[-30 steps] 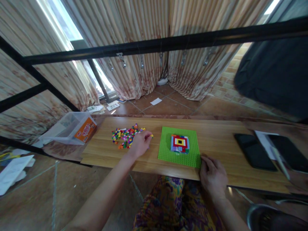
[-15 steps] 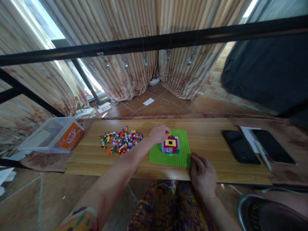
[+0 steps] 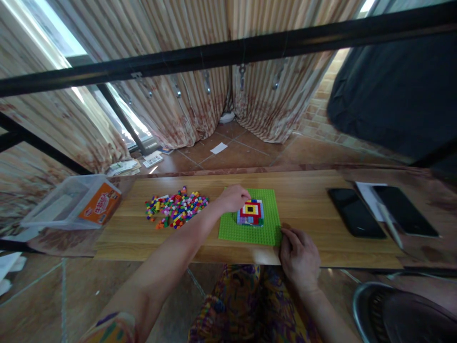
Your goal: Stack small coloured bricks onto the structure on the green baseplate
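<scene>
The right hand (image 3: 302, 257) lies half-curled against the green studded baseplate's (image 3: 269, 234) near right corner; too loose a hold could let the plate swivel. The square brick build (image 3: 250, 220) sits on it; an off-centre press from the left hand (image 3: 233, 197), fingertips pinched at its far left corner, could skew bricks. Those fingers hide that corner; whether they grip 1 brick, I cannot tell. Loose bricks (image 3: 193, 205) blur together.
</scene>
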`<state>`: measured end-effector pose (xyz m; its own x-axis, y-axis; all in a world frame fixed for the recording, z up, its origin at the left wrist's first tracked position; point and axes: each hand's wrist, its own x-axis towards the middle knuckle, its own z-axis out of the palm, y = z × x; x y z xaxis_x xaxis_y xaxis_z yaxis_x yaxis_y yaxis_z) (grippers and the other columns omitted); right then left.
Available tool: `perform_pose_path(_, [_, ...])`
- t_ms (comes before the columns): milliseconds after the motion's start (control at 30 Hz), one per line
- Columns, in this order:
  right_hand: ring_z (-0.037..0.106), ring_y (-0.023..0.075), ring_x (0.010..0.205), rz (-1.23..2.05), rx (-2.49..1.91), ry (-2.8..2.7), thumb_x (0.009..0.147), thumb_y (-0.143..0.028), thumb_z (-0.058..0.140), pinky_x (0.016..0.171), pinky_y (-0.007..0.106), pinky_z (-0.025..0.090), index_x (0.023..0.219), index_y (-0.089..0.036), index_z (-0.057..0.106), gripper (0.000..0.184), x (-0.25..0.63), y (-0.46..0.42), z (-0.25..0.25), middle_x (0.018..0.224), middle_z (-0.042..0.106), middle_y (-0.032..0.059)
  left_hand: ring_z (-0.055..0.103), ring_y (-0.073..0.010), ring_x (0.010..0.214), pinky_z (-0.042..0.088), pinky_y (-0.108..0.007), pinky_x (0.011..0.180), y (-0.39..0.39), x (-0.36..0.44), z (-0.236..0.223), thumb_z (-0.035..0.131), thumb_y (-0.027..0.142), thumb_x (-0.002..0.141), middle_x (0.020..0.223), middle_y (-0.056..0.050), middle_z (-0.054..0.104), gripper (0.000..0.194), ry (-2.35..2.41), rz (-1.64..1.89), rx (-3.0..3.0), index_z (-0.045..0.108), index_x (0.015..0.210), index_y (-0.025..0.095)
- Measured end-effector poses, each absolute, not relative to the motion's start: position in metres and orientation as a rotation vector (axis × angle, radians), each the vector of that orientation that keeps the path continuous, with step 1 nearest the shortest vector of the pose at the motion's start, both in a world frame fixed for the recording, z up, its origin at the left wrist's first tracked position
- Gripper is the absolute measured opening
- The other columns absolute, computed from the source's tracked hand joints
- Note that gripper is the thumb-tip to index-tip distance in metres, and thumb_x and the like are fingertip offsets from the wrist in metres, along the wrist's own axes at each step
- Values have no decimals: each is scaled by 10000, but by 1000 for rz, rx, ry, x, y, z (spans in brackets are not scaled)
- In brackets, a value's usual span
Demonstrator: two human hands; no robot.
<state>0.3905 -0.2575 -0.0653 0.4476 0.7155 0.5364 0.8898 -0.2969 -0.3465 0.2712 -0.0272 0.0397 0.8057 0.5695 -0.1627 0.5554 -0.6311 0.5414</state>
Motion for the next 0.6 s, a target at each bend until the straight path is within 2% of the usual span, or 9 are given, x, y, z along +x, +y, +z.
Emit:
perform_pose_path(133, [596,204,912,-373,-2098,-1342,925,-232,497,823,336,469,1016,-170,706,236,391,-258,-67,990,672,91,652,-130,787,486,-236,750,-23,273,35,548,190,839,933,-37,768,266,862,16,2371,783,964,201])
perform_pose_path(600, [596,202,903,-362,-2083,-1331,922,-230,481,805,337,463,1014,-185,702,244,391,-258,-66,993,672,87,646,-130,752,496,-245,755,-23,276,36,570,181,808,859,-28,761,242,844,11,2359,788,911,203])
